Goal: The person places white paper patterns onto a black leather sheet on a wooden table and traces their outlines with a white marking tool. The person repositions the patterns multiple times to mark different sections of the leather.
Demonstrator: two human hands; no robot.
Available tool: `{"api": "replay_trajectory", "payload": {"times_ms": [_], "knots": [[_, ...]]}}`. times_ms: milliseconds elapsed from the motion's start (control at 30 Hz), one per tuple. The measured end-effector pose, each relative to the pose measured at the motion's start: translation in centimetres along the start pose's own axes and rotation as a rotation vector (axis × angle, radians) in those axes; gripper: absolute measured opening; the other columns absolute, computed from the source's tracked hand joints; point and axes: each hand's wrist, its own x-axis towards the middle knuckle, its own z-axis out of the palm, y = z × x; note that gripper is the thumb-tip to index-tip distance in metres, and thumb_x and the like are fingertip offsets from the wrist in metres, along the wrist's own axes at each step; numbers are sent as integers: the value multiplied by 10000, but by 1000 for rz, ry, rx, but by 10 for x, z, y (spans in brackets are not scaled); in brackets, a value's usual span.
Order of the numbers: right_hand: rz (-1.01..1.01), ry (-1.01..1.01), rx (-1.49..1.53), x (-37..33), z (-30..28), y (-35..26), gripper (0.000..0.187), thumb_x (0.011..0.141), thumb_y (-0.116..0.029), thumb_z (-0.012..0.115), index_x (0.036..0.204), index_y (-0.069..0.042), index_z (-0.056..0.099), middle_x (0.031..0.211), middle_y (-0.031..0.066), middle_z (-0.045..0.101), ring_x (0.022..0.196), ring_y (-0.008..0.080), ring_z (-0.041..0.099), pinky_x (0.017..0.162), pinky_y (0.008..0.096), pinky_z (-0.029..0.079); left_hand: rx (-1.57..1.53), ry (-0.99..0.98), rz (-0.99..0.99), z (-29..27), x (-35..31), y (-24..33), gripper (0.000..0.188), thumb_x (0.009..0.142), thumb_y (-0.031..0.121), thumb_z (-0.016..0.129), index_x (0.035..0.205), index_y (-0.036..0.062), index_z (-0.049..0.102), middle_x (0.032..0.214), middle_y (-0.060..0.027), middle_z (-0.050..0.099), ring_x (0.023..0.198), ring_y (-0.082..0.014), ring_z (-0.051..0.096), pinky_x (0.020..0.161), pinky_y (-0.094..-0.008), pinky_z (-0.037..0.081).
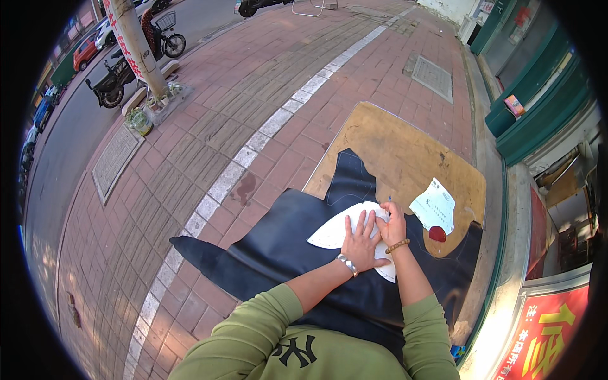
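A large black leather sheet lies over a wooden table and hangs past its near and left edges. On the leather rests a white paper pattern piece with a pointed left end and a curved edge. My left hand presses flat on this pattern, fingers spread. Beside it, at the pattern's upper right edge, my right hand is closed around a thin pen, of which only a small end shows. Thin pale lines run across the leather near its far flap.
Another white paper pattern with writing lies on the table to the right, a dark red round object at its lower end. Green door frames and a red sign line the right. A pole and parked scooter stand left.
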Motion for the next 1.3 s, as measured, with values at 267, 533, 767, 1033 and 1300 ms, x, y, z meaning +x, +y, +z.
{"api": "replay_trajectory", "payload": {"times_ms": [267,533,767,1033,1300], "knots": [[14,-1,10,-1,0,0,365,682,-37,723,1014,-68,575,1034,105,621,997,337,549,872,415,454,-2,14,-5,1,0,0,1018,687,827,518,1482,208,371,1574,-201,165,1455,-399,121,1087,-693,92],[-46,35,-23,0,3,2,348,697,-73,719,1021,-65,593,1015,109,625,976,309,582,847,386,480,13,1,-3,2,1,0,1016,695,823,513,1487,205,361,1576,-192,171,1456,-403,116,1086,-696,88],[-26,44,-10,-1,0,2,311,719,-88,702,1010,-72,590,1035,110,618,1016,342,546,879,412,450,32,92,6,13,2,4,1071,664,851,507,1492,189,351,1571,-197,188,1457,-410,95,1075,-704,53],[-27,-18,-180,-14,9,-10,341,783,-158,658,1099,-78,555,1159,130,576,1119,337,503,982,429,400,171,68,3,21,6,2,1082,696,818,514,1498,120,313,1567,-193,203,1459,-394,111,1084,-686,63],[-41,191,261,-84,50,-90,529,846,-376,590,1259,-66,473,1338,198,454,1279,355,381,1074,531,260,239,225,84,25,-1,2,1044,692,875,449,1497,219,345,1572,-208,187,1467,-387,112,1116,-630,34]]}}
